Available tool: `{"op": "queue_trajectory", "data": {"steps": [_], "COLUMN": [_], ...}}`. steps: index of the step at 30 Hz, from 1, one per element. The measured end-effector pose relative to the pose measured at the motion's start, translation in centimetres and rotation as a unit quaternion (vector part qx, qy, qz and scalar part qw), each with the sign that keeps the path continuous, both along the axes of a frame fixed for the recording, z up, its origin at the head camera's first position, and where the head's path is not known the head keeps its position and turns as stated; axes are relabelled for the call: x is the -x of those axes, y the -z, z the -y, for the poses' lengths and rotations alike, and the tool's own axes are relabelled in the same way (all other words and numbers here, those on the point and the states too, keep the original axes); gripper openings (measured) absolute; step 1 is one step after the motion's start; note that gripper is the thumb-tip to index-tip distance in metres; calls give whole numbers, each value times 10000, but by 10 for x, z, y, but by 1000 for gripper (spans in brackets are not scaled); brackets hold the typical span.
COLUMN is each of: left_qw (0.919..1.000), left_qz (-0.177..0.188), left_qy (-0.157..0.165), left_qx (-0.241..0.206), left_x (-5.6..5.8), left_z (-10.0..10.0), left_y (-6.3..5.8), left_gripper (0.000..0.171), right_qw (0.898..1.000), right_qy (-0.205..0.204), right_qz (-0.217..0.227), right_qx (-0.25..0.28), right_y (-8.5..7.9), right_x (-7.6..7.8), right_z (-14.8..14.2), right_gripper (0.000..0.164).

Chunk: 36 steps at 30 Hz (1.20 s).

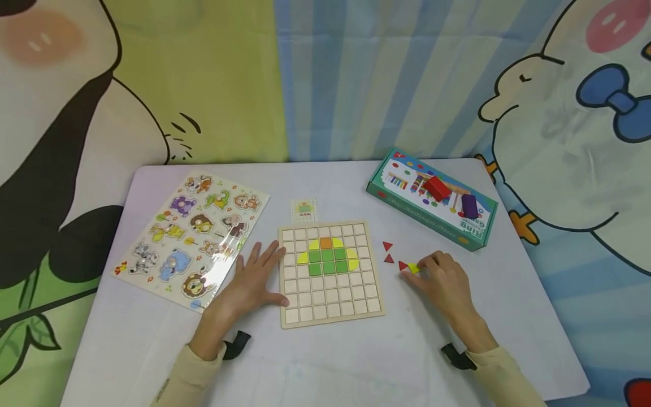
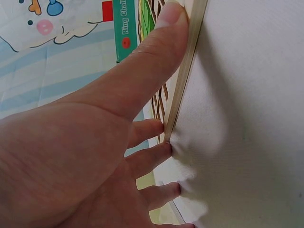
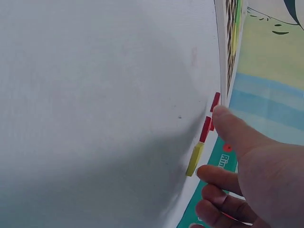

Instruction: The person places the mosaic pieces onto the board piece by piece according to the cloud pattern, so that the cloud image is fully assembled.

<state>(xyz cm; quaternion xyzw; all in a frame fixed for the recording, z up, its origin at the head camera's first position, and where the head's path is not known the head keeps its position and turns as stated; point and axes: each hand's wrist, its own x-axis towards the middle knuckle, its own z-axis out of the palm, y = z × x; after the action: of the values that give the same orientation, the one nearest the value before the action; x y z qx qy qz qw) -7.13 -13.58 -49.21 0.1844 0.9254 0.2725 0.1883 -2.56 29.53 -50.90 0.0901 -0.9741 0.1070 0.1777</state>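
Observation:
A wooden grid board (image 1: pixel 331 311) lies on the table, with green squares (image 1: pixel 328 267), an orange square (image 1: pixel 325 243) and yellow pieces (image 1: pixel 302 258) set in its cells. My left hand (image 1: pixel 256 277) rests spread at its left edge, the thumb (image 2: pixel 171 19) on the frame. Right of the board, my right hand (image 1: pixel 447 285) is over the loose pieces. Between its parted thumb and index finger lies a yellow piece (image 3: pixel 194 159), touching a red triangle (image 3: pixel 205 129). Two more red triangles (image 1: pixel 387 246) lie closer to the board.
A small pattern card (image 1: pixel 304 211) lies behind the board. An animal picture sheet (image 1: pixel 203 240) covers the table's left side. At the back right sits a green game box (image 1: pixel 429 198), with a red block (image 1: pixel 437 188) and a purple block (image 1: pixel 469 206) on top.

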Motion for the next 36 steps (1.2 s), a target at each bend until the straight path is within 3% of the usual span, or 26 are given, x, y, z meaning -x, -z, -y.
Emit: {"op": "queue_trajectory", "data": {"steps": [7, 13, 25, 36], "left_qw": [10000, 10000, 9999, 9999], "left_qz": [3, 35, 73, 100], "left_qy": [23, 27, 47, -5], "left_qx": [-27, -3, 81, 35], "left_x": [0, 0, 1, 0], "left_z": [0, -1, 0, 0], "left_y": [-1, -1, 0, -1], "left_gripper": [118, 118, 117, 118], "right_qw": [9975, 9969, 9971, 9990], "right_qy": [406, 449, -332, 380], "right_qz": [581, 648, 666, 246], "right_qx": [-31, -79, -123, 61], "right_y": [1, 1, -2, 4], "right_x": [-1, -1, 4, 1], "right_z": [1, -3, -10, -9], "right_gripper": [36, 36, 29, 44]}}
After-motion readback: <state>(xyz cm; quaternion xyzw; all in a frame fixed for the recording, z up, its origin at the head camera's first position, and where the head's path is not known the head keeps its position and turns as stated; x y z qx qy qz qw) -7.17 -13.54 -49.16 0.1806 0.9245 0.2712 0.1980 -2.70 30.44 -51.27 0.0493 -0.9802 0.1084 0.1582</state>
